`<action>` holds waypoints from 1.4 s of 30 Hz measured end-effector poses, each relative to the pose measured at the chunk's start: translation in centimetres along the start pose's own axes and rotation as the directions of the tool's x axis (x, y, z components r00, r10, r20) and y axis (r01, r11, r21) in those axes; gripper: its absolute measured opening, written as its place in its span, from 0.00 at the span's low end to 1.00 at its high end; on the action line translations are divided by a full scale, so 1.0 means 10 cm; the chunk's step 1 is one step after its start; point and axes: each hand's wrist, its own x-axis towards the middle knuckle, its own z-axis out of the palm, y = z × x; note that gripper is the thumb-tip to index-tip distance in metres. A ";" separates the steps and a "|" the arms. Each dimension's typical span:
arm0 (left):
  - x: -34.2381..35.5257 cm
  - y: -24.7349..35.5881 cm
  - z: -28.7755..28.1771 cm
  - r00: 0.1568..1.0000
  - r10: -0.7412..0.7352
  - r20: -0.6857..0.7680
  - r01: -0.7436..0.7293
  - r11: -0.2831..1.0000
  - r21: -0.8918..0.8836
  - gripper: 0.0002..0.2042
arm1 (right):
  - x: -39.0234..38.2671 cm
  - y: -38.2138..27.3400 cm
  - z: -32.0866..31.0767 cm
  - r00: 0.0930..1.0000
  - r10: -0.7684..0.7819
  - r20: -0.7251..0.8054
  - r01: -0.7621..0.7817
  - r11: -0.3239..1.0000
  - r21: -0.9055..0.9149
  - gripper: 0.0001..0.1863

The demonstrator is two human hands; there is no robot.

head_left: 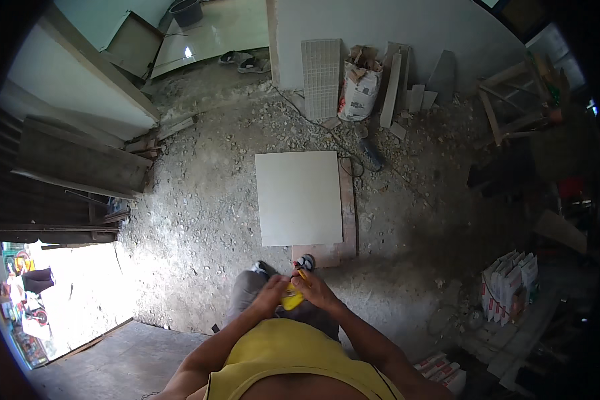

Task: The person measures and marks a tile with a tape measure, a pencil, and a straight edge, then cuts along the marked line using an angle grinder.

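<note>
In front of my body my two hands are close together. My left hand (271, 294) is closed round the left side of a yellow tape measure (291, 297), partly hidden by the fingers. My right hand (317, 293) is closed too, at the other side of the tape measure, with a thin orange pencil (304, 274) sticking out from its fingers. Just beyond my feet lies a large pale square tile (299, 199), flat on top of a brownish board (349, 227) whose right and near edges show. Neither hand touches the tile.
A blue-grey power tool (371, 157) with a dark cord lies on the gravelly ground past the tile. Against the far wall stand a white sack (361, 93), a grid-backed tile (321, 77) and several offcuts. Stacked packs (509, 287) stand at right; planks (80, 157) lean at left.
</note>
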 end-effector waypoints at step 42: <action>2.02 -0.39 5.65 0.955 -0.077 0.286 -0.293 -0.116 0.949 0.18 | -2.04 1.65 -5.46 0.855 0.493 0.161 -0.506 0.727 0.463 0.23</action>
